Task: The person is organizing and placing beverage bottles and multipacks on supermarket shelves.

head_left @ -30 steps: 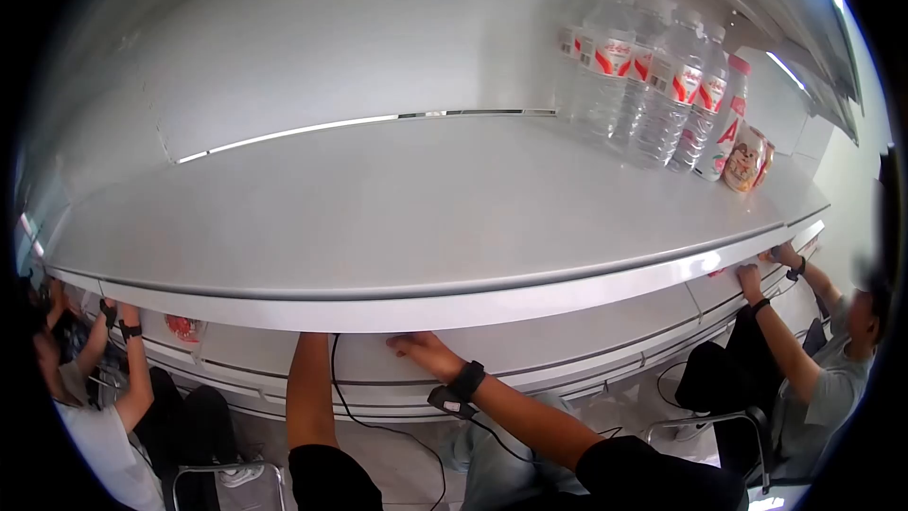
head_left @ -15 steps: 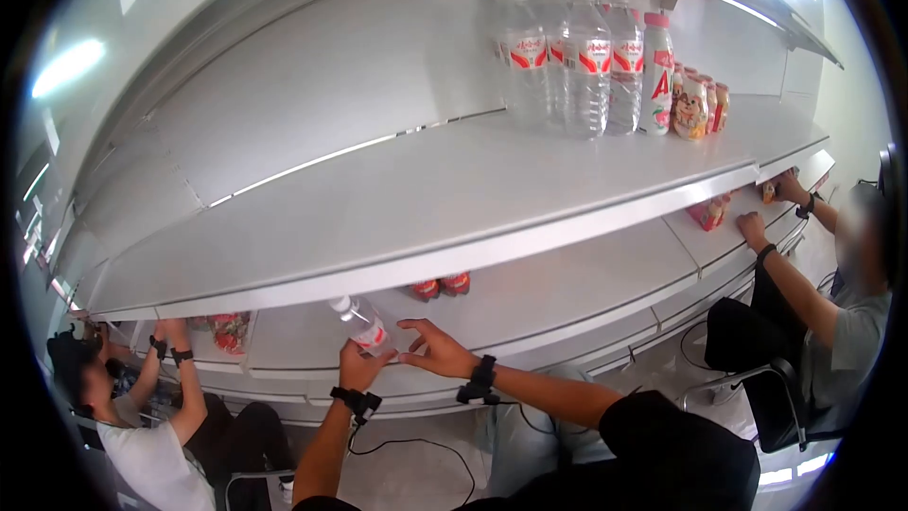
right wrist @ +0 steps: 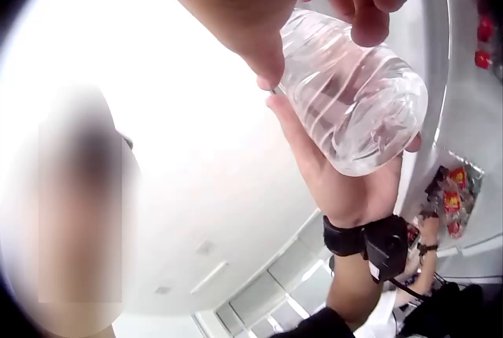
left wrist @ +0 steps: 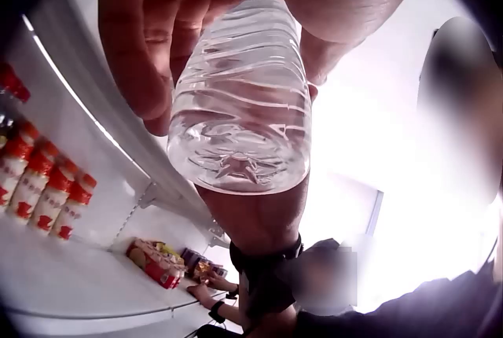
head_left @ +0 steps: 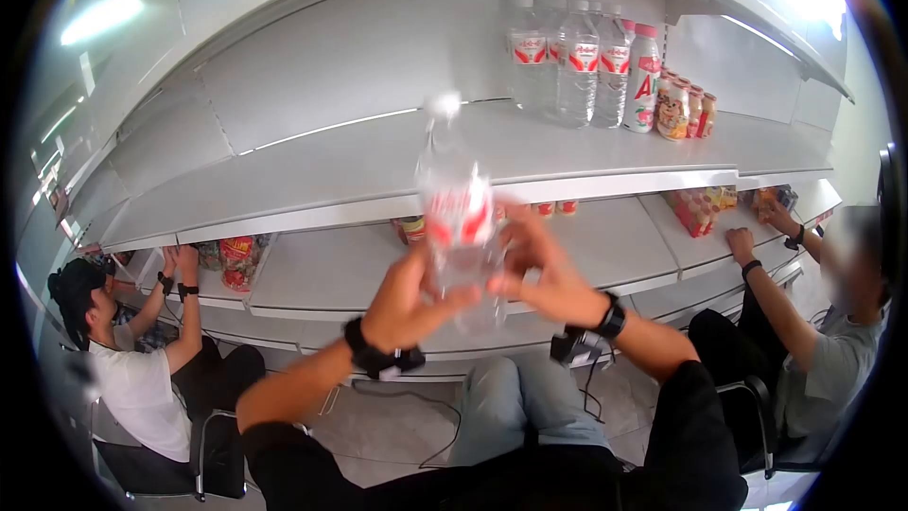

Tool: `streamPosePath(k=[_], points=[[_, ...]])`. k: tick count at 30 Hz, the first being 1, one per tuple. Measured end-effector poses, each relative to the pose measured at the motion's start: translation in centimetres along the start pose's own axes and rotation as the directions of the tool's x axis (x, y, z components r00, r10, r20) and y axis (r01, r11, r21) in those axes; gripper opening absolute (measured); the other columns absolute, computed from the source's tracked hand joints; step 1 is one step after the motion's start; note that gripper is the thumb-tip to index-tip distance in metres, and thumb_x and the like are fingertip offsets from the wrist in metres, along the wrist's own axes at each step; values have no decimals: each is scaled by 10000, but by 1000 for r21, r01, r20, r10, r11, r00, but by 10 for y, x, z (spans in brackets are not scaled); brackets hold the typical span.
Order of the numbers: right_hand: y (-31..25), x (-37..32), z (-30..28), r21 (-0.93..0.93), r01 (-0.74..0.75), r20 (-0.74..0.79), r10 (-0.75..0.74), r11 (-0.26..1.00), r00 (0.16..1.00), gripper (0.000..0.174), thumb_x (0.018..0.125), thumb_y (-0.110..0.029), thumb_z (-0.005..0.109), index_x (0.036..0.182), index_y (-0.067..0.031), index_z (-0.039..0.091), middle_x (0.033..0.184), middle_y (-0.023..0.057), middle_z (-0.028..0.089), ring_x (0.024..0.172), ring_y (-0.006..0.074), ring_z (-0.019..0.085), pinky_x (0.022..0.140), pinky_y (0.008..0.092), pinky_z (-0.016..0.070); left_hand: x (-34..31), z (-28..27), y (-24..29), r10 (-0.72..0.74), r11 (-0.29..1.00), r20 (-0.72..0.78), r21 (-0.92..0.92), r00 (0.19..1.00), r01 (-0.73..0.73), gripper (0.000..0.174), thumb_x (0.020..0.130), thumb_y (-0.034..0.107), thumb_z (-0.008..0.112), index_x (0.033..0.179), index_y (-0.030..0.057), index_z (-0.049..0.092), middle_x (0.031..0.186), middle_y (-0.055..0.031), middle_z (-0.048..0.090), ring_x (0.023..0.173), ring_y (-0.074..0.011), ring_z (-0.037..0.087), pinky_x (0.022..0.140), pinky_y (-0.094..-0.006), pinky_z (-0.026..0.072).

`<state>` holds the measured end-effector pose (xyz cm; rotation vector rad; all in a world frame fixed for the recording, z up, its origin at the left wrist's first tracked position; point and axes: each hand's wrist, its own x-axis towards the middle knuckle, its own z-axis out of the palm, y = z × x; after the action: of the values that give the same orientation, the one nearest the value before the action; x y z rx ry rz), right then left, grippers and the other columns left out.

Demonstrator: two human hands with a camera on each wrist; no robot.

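Note:
A clear plastic water bottle (head_left: 459, 213) with a white cap and red-and-white label is held up, slightly tilted, before the shelves. My left hand (head_left: 407, 303) grips its lower part from the left, thumb across the front. From the right, my right hand (head_left: 553, 270) holds the bottle too, its curled fingers and thumb at the side. In the left wrist view the ribbed bottle base (left wrist: 240, 153) faces the camera. The right wrist view shows the ribbed side (right wrist: 346, 94) between both hands. Black bands with small devices circle both wrists.
Upper shelf (head_left: 359, 156) bears matching water bottles (head_left: 579, 66), a pink-capped bottle (head_left: 643, 80) and small drink bottles (head_left: 674, 112) at right. On the lower shelf (head_left: 605, 246) are red packs (head_left: 693, 215) and a red bag (head_left: 238, 260). People sit at left (head_left: 142, 397) and right (head_left: 832, 350).
My hands have come out from the lower shelf with the bottle, raising it to the upper shelf's front. My right hand, earlier apart from it, now holds it too. The head view has shifted.

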<state>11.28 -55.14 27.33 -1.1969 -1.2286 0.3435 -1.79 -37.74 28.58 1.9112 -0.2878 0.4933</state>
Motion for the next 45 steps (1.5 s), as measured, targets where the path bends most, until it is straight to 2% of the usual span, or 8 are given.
streamPosePath(k=[3,9,17,24,30,34,41,45], points=[[-35,27,-44,20,-33,-110,35,999,993,796,829,-275,738,1423,-62,252,958,84,586,699,98,592,533,215,433,64,-2,22,-143,980,50,-130,988,149,480,950,295,566,1331,35,431,1154,-45,574,911,-97,592,632,-233,496],[-46,81,-114,-218,-54,-222,5,975,975,745,877,-401,656,1403,-38,274,987,130,653,695,106,582,520,217,418,183,-10,20,-103,990,11,94,995,101,520,955,409,520,1315,40,454,1105,-50,598,941,-130,589,676,-255,510],[-2,127,-169,-370,-155,-249,63,916,966,623,893,-270,634,1415,-86,347,1181,196,581,782,142,600,606,266,509,259,-19,-49,-106,968,21,232,994,98,667,870,405,657,1358,30,399,1187,-113,554,953,-161,594,742,-288,506],[19,116,-173,-521,18,-241,-167,854,956,600,860,-166,660,1375,-6,397,1329,219,473,1008,274,630,867,344,506,271,-8,-53,-103,940,-28,325,994,107,826,812,383,716,1414,6,295,1314,-221,463,1020,-245,610,706,-316,546],[36,108,-169,-836,73,-102,-284,544,954,621,833,-180,686,1377,-41,424,1422,231,390,1237,342,494,986,380,437,291,-5,-62,-82,895,-65,435,994,102,842,756,354,770,1381,0,332,1214,-207,534,742,-193,649,674,-296,540],[28,108,-162,-788,31,-65,-134,614,989,682,801,-224,700,1369,9,403,1470,346,209,1256,411,454,993,398,421,294,5,-57,-113,868,-146,466,983,169,798,740,362,775,1331,-3,382,1126,-175,591,691,-166,653,668,-293,541],[43,105,-168,-670,-39,-178,-109,742,978,718,802,-290,721,1379,5,410,1476,313,252,1305,347,426,989,351,416,296,10,-62,-43,757,-208,631,977,168,770,727,350,776,1318,17,413,1203,-183,560,838,-185,658,710,-284,539],[28,91,-168,-318,-13,-167,-43,948,985,529,864,-232,658,1303,16,497,1314,172,532,1188,239,538,939,333,456,281,11,-53,239,855,-243,512,940,-85,683,788,347,722,1322,28,439,1233,-140,555,905,-170,632,735,-284,511]])
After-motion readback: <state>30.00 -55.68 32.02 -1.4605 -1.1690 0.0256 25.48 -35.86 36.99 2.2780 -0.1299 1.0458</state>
